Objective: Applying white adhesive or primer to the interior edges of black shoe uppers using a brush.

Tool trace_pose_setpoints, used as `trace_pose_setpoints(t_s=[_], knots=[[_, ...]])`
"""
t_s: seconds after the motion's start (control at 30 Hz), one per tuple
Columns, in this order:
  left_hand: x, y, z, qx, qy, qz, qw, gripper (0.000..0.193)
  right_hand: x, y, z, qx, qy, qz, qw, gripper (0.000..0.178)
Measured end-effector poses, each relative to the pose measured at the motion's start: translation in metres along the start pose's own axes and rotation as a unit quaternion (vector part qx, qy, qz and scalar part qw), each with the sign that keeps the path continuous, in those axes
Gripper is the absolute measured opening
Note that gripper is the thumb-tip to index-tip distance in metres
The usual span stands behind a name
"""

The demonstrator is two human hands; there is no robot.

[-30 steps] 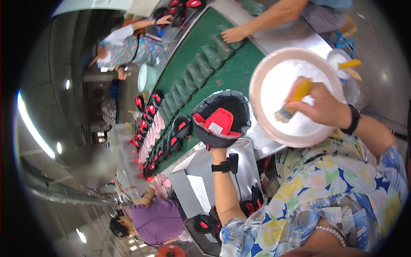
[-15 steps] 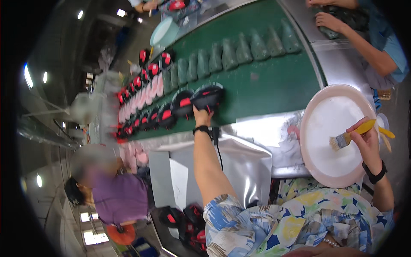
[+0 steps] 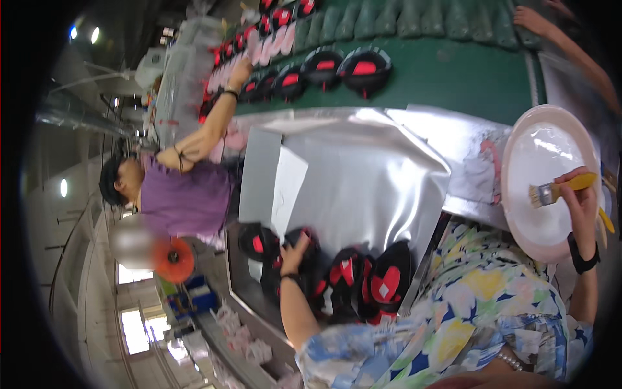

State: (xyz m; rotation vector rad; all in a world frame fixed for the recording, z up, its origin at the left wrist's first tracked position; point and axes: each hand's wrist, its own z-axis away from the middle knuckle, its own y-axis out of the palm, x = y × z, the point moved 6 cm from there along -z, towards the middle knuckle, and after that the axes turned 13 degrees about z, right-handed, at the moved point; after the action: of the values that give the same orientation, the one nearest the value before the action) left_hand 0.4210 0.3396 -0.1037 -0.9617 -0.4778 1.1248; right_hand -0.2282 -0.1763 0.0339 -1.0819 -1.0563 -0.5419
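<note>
My left hand (image 3: 294, 257) is down in the metal tray, its thumb and fingers closed on a black-and-red shoe upper (image 3: 310, 245). More such uppers (image 3: 387, 280) lie heaped to its right, and another upper (image 3: 254, 244) sits just left of it. My right hand (image 3: 580, 198) grips a paintbrush (image 3: 548, 192) with a yellow handle and pale bristles. The brush is held over a wide, pale pink basin (image 3: 512, 139) of white liquid; whether the bristles touch the liquid I cannot tell.
Beyond the tray's silvery sheet (image 3: 363, 168), a green belt (image 3: 447, 78) carries black-and-red uppers (image 3: 365, 70), pink pieces (image 3: 275, 45) and dark green lasts (image 3: 379, 21). A co-worker in purple (image 3: 188, 194) reaches over it at left; another person's arm (image 3: 570, 45) is far right. A grey cloth (image 3: 472, 176) lies beside the basin.
My left hand has left the upper on the green belt and come down into the tray, onto another upper. The view has shifted. The purple-clad co-worker now reaches toward the belt.
</note>
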Motion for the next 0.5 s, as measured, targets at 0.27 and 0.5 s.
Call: trace_pose_setpoints(t_s=[0.27, 0.5], knots=[[-0.215, -0.007, 0.066, -0.045, 0.133, 0.430, 0.892, 0.026, 0.035, 0.025, 0.008, 0.006, -0.059, -0.004, 0.998, 0.014], [-0.368, 0.048, 0.039, 0.288, 0.180, 0.863, 0.373, 0.060, 0.022, 0.010, 0.023, -0.019, -0.067, -0.009, 0.998, 0.013]])
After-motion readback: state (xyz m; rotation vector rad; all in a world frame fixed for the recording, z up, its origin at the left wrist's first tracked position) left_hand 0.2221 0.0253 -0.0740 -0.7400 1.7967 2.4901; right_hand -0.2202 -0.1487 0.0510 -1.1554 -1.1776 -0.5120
